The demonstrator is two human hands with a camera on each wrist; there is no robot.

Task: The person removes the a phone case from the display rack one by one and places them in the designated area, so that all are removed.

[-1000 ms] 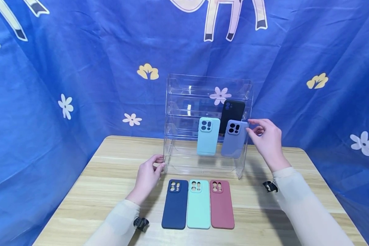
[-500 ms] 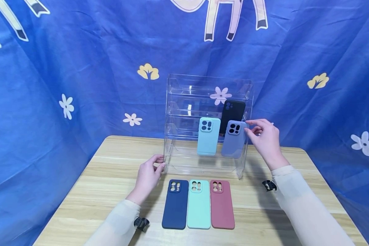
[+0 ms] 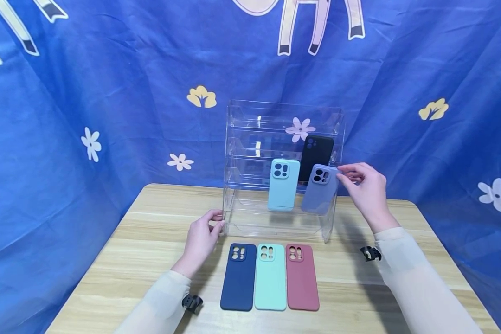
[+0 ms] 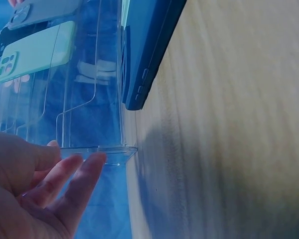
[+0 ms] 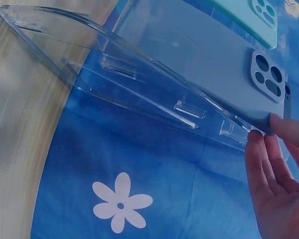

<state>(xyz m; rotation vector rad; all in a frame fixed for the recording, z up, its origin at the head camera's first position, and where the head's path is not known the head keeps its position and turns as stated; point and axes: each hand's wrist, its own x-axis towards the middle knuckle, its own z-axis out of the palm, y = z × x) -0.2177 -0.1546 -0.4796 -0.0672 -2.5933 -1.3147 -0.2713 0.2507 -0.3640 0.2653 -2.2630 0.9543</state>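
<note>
My right hand [image 3: 365, 190] pinches the upper right corner of a lavender phone case [image 3: 319, 192], thumb on its face and fingers behind, as the right wrist view shows. The case leans to the right in a lower tier of a clear stepped display rack [image 3: 275, 229]. Beside it stands a light blue phone case [image 3: 283, 188], with a black phone case [image 3: 317, 155] a tier higher, partly hidden behind the lavender one. My left hand [image 3: 201, 239] holds the rack's left side edge low down, its fingertips [image 4: 97, 159] against the clear wall.
In front of the rack, a navy phone case [image 3: 239, 278], a mint phone case [image 3: 270, 278] and a dark pink phone case [image 3: 302, 278] lie side by side on the wooden table [image 3: 150, 241]. A blue patterned cloth [image 3: 142, 93] hangs behind.
The lavender case's top has shifted right with my right hand, so it tilts more than before. My left hand and the other cases keep their places.
</note>
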